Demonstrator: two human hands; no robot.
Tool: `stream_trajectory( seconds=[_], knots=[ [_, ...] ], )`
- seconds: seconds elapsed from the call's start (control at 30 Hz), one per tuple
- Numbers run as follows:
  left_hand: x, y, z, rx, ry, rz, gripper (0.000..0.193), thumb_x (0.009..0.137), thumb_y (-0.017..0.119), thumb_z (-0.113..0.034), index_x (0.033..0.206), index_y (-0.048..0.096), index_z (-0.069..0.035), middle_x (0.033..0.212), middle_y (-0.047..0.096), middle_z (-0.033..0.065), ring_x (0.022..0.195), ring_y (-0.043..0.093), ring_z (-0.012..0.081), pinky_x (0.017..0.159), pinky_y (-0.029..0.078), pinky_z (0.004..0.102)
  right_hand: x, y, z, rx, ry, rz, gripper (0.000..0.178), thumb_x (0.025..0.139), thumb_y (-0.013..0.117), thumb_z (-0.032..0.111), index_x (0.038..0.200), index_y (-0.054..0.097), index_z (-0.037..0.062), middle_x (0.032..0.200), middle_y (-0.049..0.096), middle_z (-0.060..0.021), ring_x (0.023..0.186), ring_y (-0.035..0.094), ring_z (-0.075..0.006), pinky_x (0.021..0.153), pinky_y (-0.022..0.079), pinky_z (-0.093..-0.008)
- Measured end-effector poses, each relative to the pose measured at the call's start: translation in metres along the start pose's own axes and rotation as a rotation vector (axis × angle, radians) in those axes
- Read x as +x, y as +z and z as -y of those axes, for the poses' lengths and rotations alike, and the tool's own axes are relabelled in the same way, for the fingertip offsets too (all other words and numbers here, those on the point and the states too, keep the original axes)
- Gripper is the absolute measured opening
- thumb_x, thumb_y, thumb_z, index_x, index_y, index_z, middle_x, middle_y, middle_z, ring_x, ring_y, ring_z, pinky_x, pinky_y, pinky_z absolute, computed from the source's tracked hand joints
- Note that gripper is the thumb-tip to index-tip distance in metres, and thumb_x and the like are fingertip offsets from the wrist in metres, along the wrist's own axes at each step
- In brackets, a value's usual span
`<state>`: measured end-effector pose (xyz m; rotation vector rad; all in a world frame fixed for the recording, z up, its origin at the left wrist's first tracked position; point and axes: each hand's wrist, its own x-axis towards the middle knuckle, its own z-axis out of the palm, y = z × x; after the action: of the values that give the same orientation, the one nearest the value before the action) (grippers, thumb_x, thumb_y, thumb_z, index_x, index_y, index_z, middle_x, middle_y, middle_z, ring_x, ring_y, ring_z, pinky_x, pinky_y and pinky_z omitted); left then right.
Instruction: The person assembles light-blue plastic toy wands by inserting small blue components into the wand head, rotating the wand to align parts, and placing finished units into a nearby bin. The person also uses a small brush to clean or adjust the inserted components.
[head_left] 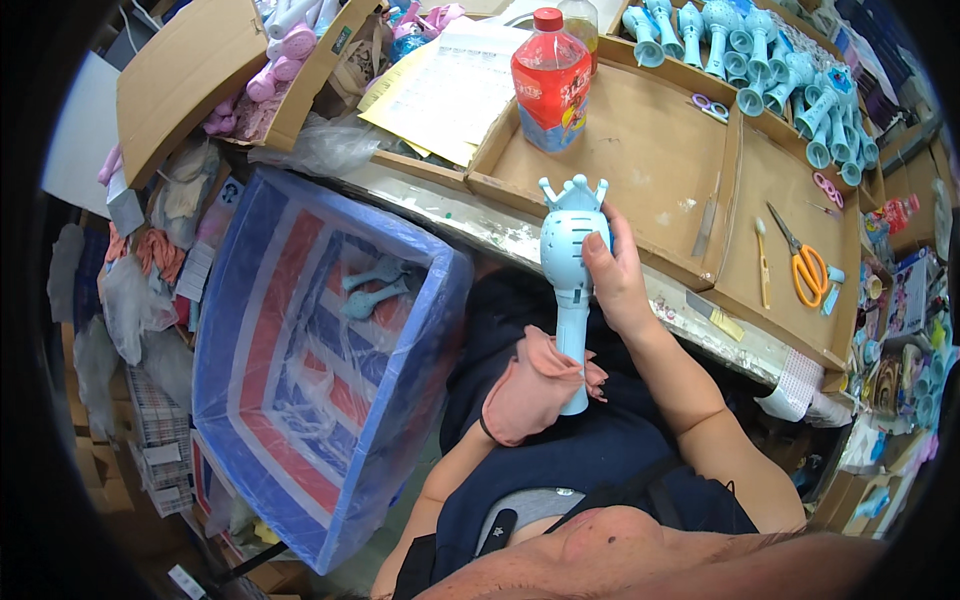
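Observation:
Upright in front of my body is a light-blue plastic wand-shaped piece (570, 255) with a crown top, a slotted round head and a slim handle. My right hand (622, 275) grips its head from the right, thumb on the front. Lower down, my left hand (535, 388) is at the handle, covered by a salmon-pink cloth (530, 395) that wraps against it. The cloth hides most of those fingers, though the hand looks closed around the handle. The handle's lower end sticks out below the cloth.
To the left stands a blue plastic-lined bin (455, 290) with two light-blue pieces (375, 298) inside. Shallow cardboard trays (640, 150) on the bench carry a red-labelled bottle (552, 85), orange scissors (808, 275) and a brush (763, 265). Several similar blue wands (765, 60) lie at the back right.

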<state>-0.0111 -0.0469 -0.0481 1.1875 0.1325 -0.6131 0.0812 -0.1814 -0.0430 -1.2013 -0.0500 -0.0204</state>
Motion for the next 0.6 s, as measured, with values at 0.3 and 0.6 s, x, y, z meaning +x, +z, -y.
stream_trajectory(
  seconds=[0.3, 0.6],
  knots=[
    [-0.004, -0.006, -0.003, -0.227, -0.016, 0.208, 0.066, 0.077, 0.08, -0.004, 0.126, 0.036, 0.003, 0.078, 0.063, 0.0169, 0.064, 0.069, 0.0307, 0.057, 0.058, 0.0456, 0.006, 0.002, 0.007, 0.213, 0.12, -0.045, 0.078, 0.093, 0.061, 0.051, 0.143, 0.034, -0.0028, 0.125, 0.051, -0.012, 0.113, 0.051, -0.0169, 0.098, 0.043, -0.0339],
    [0.003, 0.017, -0.044, 1.325, 0.389, -0.452, 0.024, 0.08, 0.073, -0.029, 0.078, 0.066, -0.006, 0.067, 0.065, 0.006, 0.056, 0.062, 0.0245, 0.053, 0.045, 0.0353, 0.001, -0.001, -0.009, 0.316, 0.189, -0.013, 0.067, 0.092, 0.062, 0.052, 0.132, 0.046, 0.0003, 0.114, 0.061, -0.0095, 0.102, 0.06, -0.0183, 0.09, 0.051, -0.0344]
  ],
)
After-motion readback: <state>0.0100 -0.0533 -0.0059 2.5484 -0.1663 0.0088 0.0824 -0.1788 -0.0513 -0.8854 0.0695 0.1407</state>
